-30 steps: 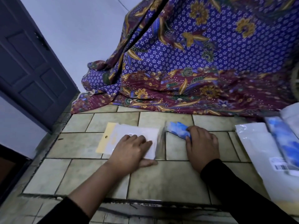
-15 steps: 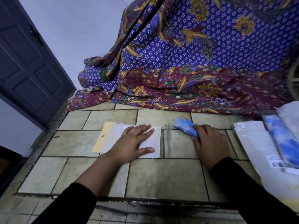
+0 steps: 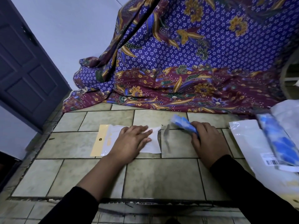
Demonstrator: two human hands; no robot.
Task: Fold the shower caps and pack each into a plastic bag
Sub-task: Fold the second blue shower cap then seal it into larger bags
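A small clear plastic bag (image 3: 106, 139) with a pale yellow header and a hang hole lies flat on the tiled floor. My left hand (image 3: 131, 140) rests palm down on it, fingers spread, pressing it to the tiles. My right hand (image 3: 206, 139) grips a folded blue and white shower cap (image 3: 182, 122), whose free end points toward the bag's right edge, a short gap away. A transparent flap (image 3: 165, 138) stands at that edge, blurred.
A purple and maroon batik cloth (image 3: 186, 70) drapes behind the work area. At the right lie larger white plastic bags (image 3: 247, 139) with a barcode label and another blue shower cap (image 3: 278, 139) on top. A dark door (image 3: 24, 70) stands at the left. A floor step edge (image 3: 113, 199) runs near me.
My left hand slid along the bag and flattened, fingers spreading. My right hand lifted the folded cap's free end off the tiles and angled it toward the bag.
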